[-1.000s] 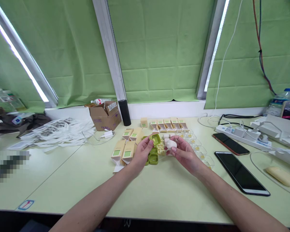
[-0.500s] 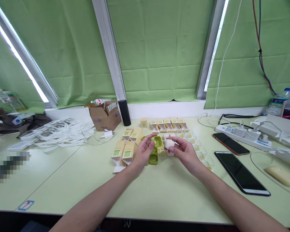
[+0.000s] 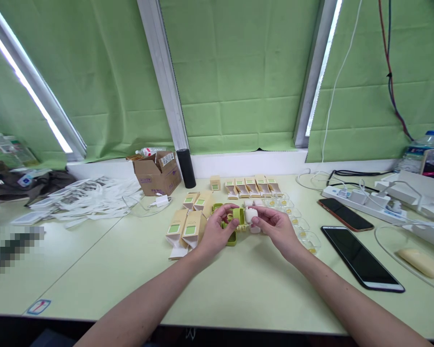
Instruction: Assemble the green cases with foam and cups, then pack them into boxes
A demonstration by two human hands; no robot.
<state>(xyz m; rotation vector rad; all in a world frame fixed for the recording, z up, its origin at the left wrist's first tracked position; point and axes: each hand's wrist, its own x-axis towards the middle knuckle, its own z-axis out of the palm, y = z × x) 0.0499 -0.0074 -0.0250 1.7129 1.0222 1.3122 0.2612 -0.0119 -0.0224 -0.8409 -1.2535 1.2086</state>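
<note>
My left hand (image 3: 220, 227) is closed on a small olive-green cover (image 3: 238, 215), gripped between thumb and fingers. My right hand (image 3: 275, 224) pinches a small rounded white case (image 3: 251, 215), which looks like an earbud case. The cover and the white case face each other, very close together; I cannot tell whether they touch. Another green cover (image 3: 232, 238) lies on the table below my left hand, partly hidden by it. Behind and under my right fingers are more white cases (image 3: 255, 229).
Open cardboard boxes with green labels (image 3: 191, 229) stand left of my hands, with a row of similar boxes (image 3: 251, 187) behind. Clear plastic pieces (image 3: 303, 226) lie to the right. Farther right are a large phone (image 3: 361, 258), a smaller phone (image 3: 345, 215) and a power strip (image 3: 365, 206).
My left hand has taken hold of a green cover and lifted it up to the white case. My right hand has turned the white case slightly.
</note>
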